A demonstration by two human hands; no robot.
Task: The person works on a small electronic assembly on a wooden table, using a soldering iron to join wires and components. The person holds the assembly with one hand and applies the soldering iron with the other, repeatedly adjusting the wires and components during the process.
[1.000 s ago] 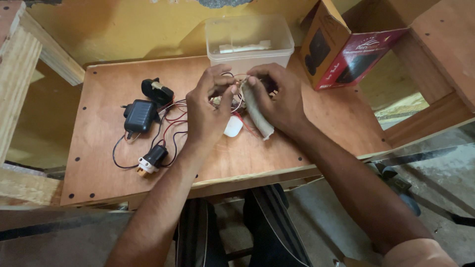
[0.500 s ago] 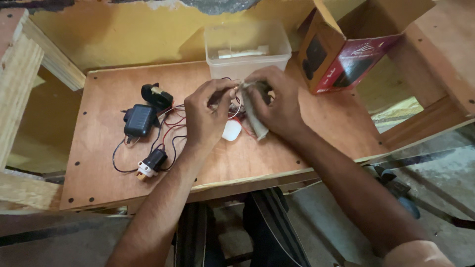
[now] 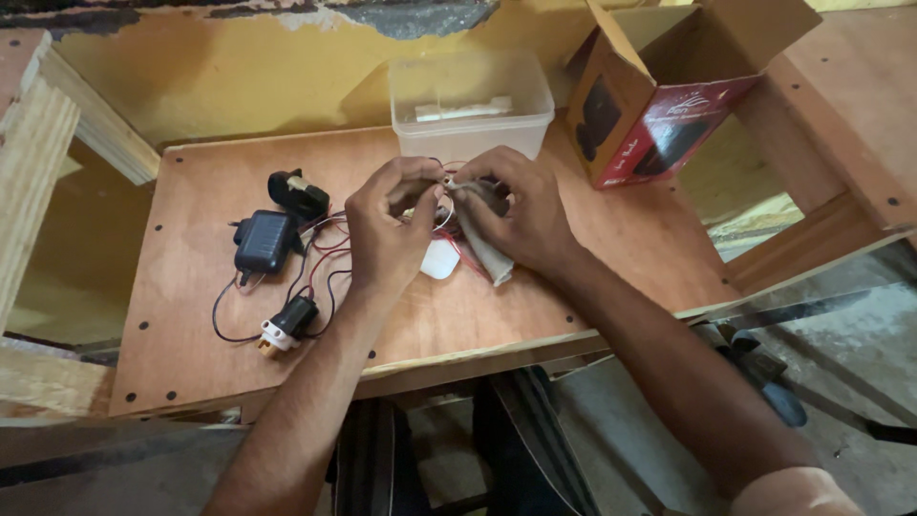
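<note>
Both hands meet over the middle of a small plywood table [image 3: 621, 248]. My left hand [image 3: 387, 225] pinches thin red and white wires [image 3: 330, 253] between thumb and fingers. My right hand [image 3: 516, 215] grips a greyish cloth-like strip [image 3: 489, 256] that hangs down from it, its fingertips touching the same wire ends. A small white piece [image 3: 439, 258] lies on the table just under the hands. The wires trail left to a black power adapter [image 3: 263, 241] and a black plug with a white and orange tip [image 3: 282, 325].
A clear plastic tub [image 3: 473, 100] stands behind the hands against the yellow wall. An open cardboard box [image 3: 669, 91] lies on its side at the right. A black holder [image 3: 298, 193] lies near the adapter. Wooden frame pieces flank the table; my legs show below.
The view has shifted slightly, so the hands sit a little higher in frame. Both hands stay together on the wires, with small finger movements only.
</note>
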